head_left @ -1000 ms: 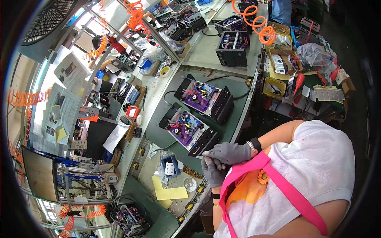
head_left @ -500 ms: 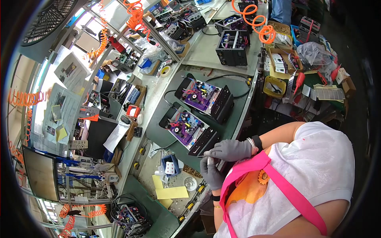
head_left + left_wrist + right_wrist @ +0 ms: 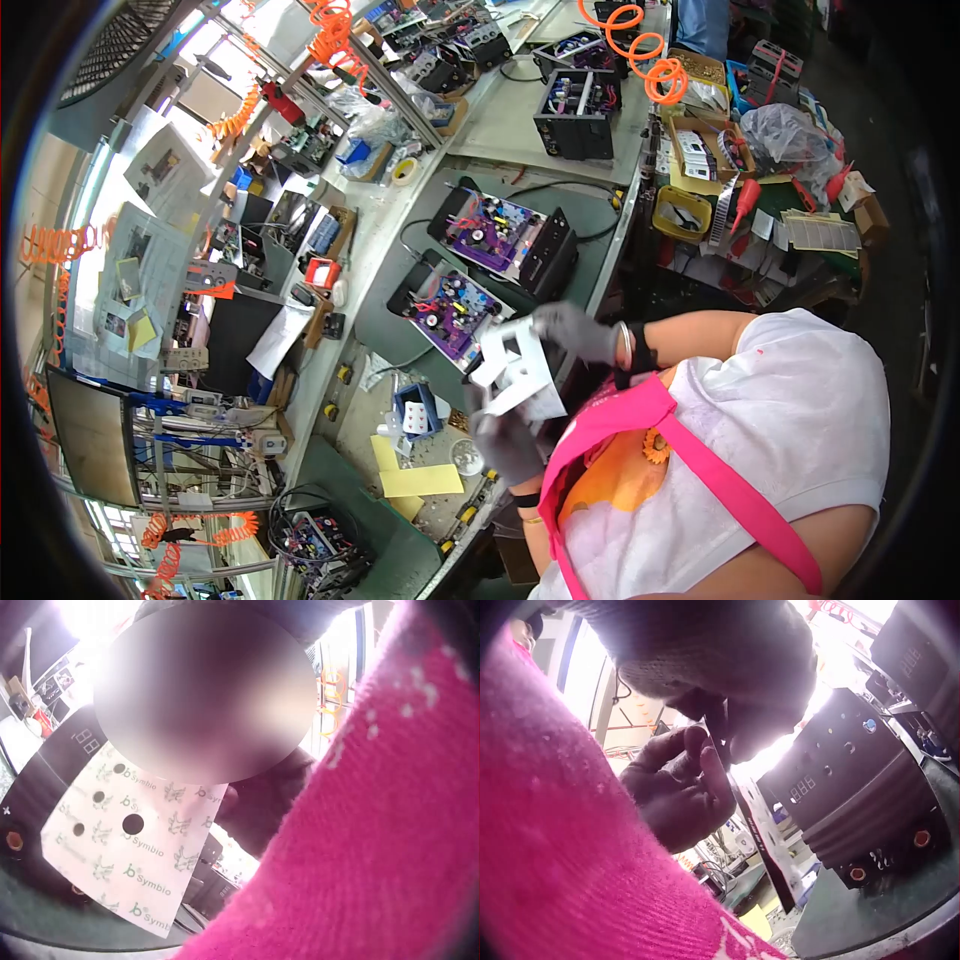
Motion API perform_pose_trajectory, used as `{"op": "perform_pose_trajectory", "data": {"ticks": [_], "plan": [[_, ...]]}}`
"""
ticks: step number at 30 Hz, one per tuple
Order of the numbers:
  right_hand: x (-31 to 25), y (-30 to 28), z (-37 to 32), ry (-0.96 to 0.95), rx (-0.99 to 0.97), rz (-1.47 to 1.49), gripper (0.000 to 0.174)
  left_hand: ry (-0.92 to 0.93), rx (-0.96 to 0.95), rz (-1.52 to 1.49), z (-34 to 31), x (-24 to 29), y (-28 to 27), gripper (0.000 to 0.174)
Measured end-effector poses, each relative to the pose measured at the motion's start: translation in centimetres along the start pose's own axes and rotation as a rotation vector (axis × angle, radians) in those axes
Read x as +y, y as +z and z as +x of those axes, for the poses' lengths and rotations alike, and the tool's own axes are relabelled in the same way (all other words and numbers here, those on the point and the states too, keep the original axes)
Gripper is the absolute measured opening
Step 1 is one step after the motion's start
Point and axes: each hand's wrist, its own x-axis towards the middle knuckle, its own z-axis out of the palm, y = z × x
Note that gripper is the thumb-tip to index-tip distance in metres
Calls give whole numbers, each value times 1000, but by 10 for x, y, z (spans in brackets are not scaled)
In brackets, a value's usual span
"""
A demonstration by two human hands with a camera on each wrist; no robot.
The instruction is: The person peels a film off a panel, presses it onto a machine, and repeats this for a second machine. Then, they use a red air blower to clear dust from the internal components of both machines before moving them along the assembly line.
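Note:
A white-backed adhesive panel label (image 3: pixel 545 403) with cut-outs is held between the two grey-gloved hands. Its backing, printed "Symbio" and pierced by round holes, faces the left wrist view (image 3: pixel 154 859); the right wrist view shows the label (image 3: pixel 771 832) nearly edge-on, with a dark front. My left hand (image 3: pixel 508 450) pinches it from below, thumb and fingertips together. At its upper corner my right hand (image 3: pixel 582 335), blurred by motion, grips it. Just beyond the label sits the nearer open device (image 3: pixel 450 312), purple circuit board up, its black front panel partly hidden.
A second open device (image 3: pixel 500 235) stands beside the first on the green mat (image 3: pixel 385 315). Yellow sheets (image 3: pixel 430 481), a blue box (image 3: pixel 428 400) and a round white dish (image 3: pixel 466 457) lie on the bench. Orange coiled hoses (image 3: pixel 655 75) hang overhead.
The hands were close together with only a small bit of the label showing. They have moved apart, both shifting left, and the label has turned its white side up. The view shifted slightly.

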Motion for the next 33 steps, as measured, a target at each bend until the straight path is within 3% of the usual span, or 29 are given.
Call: {"op": "perform_pose_trajectory", "data": {"ticks": [1,2,4,6,8,9,10,12,14,16,18,19,22,23,24,26,29,33], "plan": [[14,-6,8,127,151,179,17,-6,38,-95,3,9,-3,28],[22,-17,14,220,244,322,16,6,-63,-352,6,23,-2,36],[21,-38,19,286,383,412,15,108,-77,-302,7,34,-42,48],[16,-56,16,181,412,358,17,-5,85,-313,1,58,-51,40],[4,-57,7,23,336,-29,17,-59,-94,-568,6,62,-109,24],[-6,-58,3,-63,291,-222,18,92,294,92,3,65,-89,11],[-21,-48,-1,-202,249,-335,13,86,385,349,2,63,-54,7],[-27,-38,1,-577,90,-626,9,122,182,865,9,27,-66,10],[-48,-17,0,-885,-87,-739,8,26,-16,864,4,12,0,17],[-53,5,-12,-970,-172,-837,11,-143,-146,861,5,3,2,21],[-52,17,-24,-1013,-287,-915,11,-88,-79,840,4,-9,-12,24],[-48,18,-25,-963,-391,-881,21,-71,-59,860,3,-6,-11,24],[-44,1,-29,-668,-395,-731,36,23,-21,899,4,1,-37,22],[-37,-8,-29,-591,-272,-714,49,-35,-11,849,1,5,-49,23],[-25,-17,-23,-513,-126,-624,49,-94,-3,797,0,8,-56,23],[-10,-29,-16,7,-88,-495,49,-103,-49,734,0,7,-65,25],[14,-37,0,488,-380,-218,53,-208,-75,636,-1,13,-50,27],[27,-25,-4,447,-290,106,48,-216,-146,600,-2,12,-59,28]]}}
